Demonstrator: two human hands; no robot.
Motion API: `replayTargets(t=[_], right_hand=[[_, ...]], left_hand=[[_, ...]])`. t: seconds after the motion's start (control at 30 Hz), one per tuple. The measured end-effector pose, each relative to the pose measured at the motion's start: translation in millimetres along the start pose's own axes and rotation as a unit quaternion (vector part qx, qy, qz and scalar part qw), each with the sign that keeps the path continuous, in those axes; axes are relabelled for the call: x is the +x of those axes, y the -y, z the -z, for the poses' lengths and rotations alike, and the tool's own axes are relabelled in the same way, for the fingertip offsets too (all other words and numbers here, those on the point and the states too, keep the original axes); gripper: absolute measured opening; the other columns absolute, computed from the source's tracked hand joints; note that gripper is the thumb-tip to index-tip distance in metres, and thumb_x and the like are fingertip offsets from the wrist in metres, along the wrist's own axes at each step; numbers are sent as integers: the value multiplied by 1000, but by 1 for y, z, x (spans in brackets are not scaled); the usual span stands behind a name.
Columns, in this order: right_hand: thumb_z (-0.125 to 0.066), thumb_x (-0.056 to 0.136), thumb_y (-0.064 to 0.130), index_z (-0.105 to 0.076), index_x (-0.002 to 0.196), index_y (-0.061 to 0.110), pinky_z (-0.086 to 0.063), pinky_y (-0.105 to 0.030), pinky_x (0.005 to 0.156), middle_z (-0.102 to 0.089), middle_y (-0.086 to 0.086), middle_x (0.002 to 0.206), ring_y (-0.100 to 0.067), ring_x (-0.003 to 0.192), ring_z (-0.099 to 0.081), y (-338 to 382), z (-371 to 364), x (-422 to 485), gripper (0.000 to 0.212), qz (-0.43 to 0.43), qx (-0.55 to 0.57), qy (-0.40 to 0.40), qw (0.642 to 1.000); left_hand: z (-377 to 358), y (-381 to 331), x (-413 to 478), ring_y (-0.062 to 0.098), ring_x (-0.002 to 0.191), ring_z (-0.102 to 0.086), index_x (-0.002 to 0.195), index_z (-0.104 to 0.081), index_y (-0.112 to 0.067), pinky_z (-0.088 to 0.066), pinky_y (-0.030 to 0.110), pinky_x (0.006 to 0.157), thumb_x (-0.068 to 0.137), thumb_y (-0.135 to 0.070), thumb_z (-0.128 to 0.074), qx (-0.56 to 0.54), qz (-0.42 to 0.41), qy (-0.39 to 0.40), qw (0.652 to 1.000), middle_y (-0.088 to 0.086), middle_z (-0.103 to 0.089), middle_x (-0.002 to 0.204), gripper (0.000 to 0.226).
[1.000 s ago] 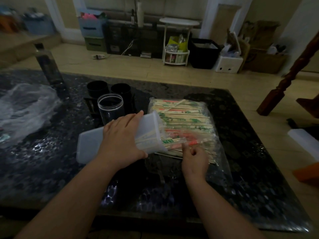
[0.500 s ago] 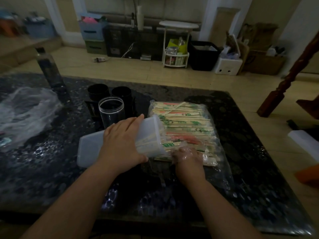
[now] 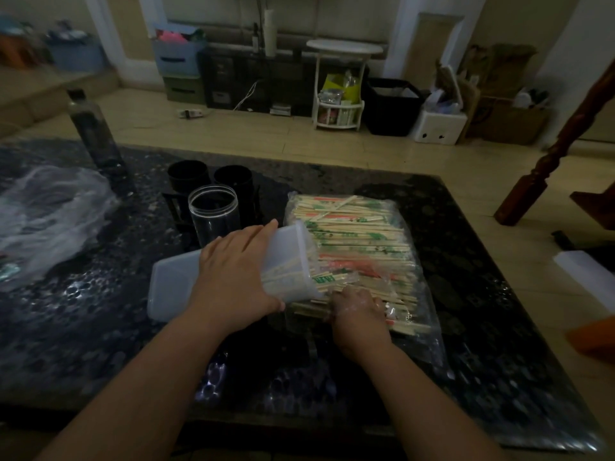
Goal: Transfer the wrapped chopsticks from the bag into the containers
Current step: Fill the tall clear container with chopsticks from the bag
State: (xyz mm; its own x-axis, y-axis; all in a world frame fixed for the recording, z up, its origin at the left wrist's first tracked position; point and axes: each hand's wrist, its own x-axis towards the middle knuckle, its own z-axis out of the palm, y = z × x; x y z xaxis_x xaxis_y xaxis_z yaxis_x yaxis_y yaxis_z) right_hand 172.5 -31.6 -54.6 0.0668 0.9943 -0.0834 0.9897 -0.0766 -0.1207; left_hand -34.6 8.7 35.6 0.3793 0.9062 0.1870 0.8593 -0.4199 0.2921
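Note:
A clear plastic bag [image 3: 422, 327] full of wrapped chopsticks [image 3: 359, 237] lies on the dark table. A translucent white rectangular container [image 3: 173, 287] lies on its side, its mouth against the bag's opening, with several chopsticks partly inside. My left hand [image 3: 233, 277] grips the container from above. My right hand [image 3: 357, 314] is inside the bag under the plastic film, fingers curled around a bunch of chopsticks at the near edge of the pile.
A clear jar [image 3: 214, 214] and two black cups [image 3: 209, 176] stand behind the container. A dark bottle [image 3: 95, 131] and crumpled plastic [image 3: 43, 217] sit on the left of the table [image 3: 499, 344]. A wooden post [image 3: 545, 161] rises at the right.
My right hand has gone from the bag's opening to inside the bag, under the film, and closed on chopsticks. My left hand and the container have stayed in place.

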Motion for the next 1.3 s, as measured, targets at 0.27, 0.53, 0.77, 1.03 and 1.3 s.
replayTargets(t=[0.27,0.53,0.77,1.03,1.3], right_hand=[[-45,95,16,-54,124,16,-36,-40,100,-51,-9,128,-31,119,-45,3,5,-9,31,12,-4,-14,1000],[-48,97,37,-49,124,22,-47,-37,80,-64,-11,117,-32,105,-63,6,45,-18,31,26,10,37,999],[-58,86,37,-65,107,26,-47,-33,78,-68,-4,108,-28,101,-63,5,91,-33,25,61,-46,5,997],[-55,77,44,-61,72,21,-25,-26,54,-64,2,67,-23,59,-60,14,124,-51,24,156,-50,-279,946],[-55,83,38,-65,76,15,-30,-33,66,-57,-5,83,-24,74,-48,-5,95,-38,27,176,21,-423,889]], left_hand=[[0,0,0,13,139,-21,153,-6,-38,-11,35,114,55,-56,-83,-2,3,2,1000,-10,-24,154,126],[3,4,3,18,140,-25,154,-9,-36,-16,38,113,53,-56,-85,-11,23,-11,1000,-7,-27,154,128],[7,4,2,19,141,-26,154,-10,-35,-17,40,113,54,-56,-86,-21,39,-18,999,-5,-26,155,127],[8,-4,-4,25,137,-33,153,-23,-28,-19,37,109,47,-66,-59,-48,14,-14,999,2,-36,151,118],[-2,0,1,20,135,-34,153,-18,-31,-22,37,108,50,-57,-83,11,12,-11,1000,-3,-35,150,124]])
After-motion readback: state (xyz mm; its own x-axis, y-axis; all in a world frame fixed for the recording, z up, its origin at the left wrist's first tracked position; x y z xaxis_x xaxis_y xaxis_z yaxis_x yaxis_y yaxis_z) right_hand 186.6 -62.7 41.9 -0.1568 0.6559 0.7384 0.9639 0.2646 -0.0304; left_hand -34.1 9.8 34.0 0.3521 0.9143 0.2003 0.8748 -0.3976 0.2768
